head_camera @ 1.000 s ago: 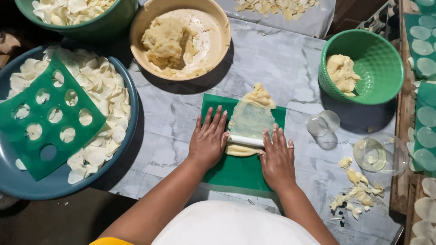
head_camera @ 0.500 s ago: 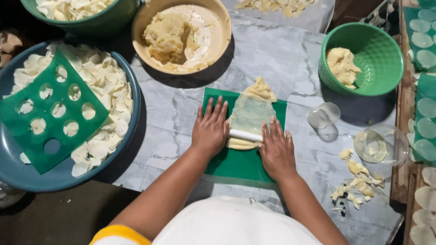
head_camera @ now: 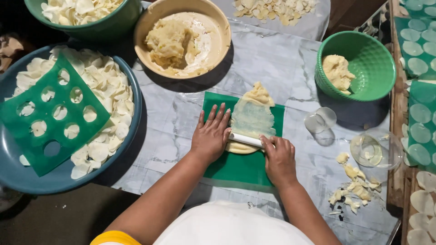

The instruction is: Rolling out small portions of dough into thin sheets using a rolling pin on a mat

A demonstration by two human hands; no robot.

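Left hand (head_camera: 211,135): palm down, fingers spread flat and straight, heel pressing the left end of the white rolling pin (head_camera: 245,139); nothing gripped.
Right hand (head_camera: 279,156): fingers curled loosely over the pin's right end, bearing down on it, not fully closed around it.
Dough sheet (head_camera: 251,117): lies on the green cutting mat (head_camera: 240,165), beyond the pin; middle is thin, almost see-through, with ragged side edges.
Unrolled parts: thick lump at the far tip, and a thicker lip showing just under the pin on the near side.
Progress, as judged: this piece is mostly flattened; both ends look in need of more passes before it is even.
Dough left: a large mound in the tan bowl (head_camera: 218,27) and a smaller lump in the green basket bowl (head_camera: 377,86), so plenty looks unworked.
Already done: blue basin (head_camera: 54,179) heaped with thin pale rounds, a green sheet with round holes (head_camera: 43,120) lying on top; more rounds in the dark green bowl (head_camera: 109,25).
Nearby: clear round cutter (head_camera: 320,120) on the marble-pattern table (head_camera: 277,63); dough scraps (head_camera: 352,186) right of the mat.
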